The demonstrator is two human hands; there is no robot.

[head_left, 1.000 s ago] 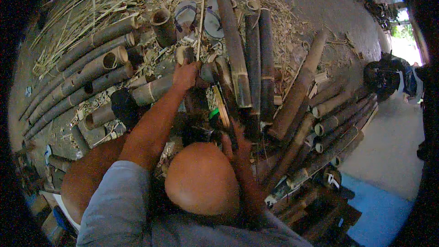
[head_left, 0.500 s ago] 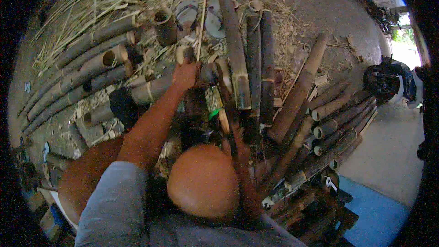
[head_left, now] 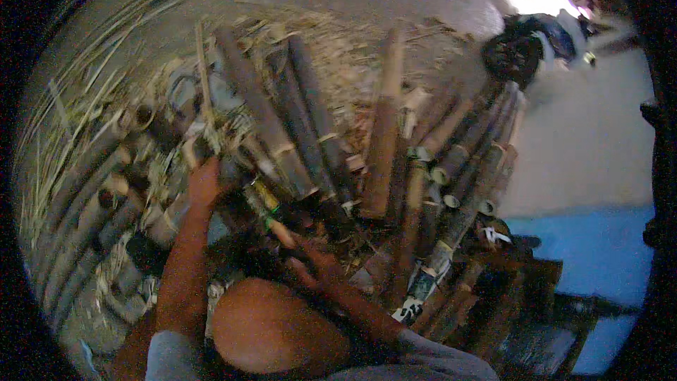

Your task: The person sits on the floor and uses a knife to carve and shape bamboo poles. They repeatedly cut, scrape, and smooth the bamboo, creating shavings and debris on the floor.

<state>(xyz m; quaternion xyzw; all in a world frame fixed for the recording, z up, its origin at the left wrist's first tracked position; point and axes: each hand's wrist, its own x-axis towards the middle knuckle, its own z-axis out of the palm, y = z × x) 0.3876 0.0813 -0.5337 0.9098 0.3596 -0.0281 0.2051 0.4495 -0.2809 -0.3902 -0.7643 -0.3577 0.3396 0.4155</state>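
Note:
My left hand [head_left: 203,182] reaches forward and grips the lower end of a thin upright bamboo strip [head_left: 205,95] among cut bamboo tubes. My right hand [head_left: 314,261] is closed around the wooden handle of a knife [head_left: 271,210] whose blade points up toward the left hand. My bent knee [head_left: 271,328] fills the lower middle of the view. The picture is blurred by motion, so the exact contact of blade and strip is unclear.
Long bamboo poles [head_left: 310,113] lie side by side ahead, more short tubes [head_left: 458,162] at the right and hollow sections [head_left: 92,204] at the left. Thin splints [head_left: 92,106] litter the ground far left. A blue mat [head_left: 599,254] and dark motorbike [head_left: 522,49] are at the right.
The view has swung leftward and down, so everything sits lower and further right, now blurred. Both hands keep their grips on the strip and the knife.

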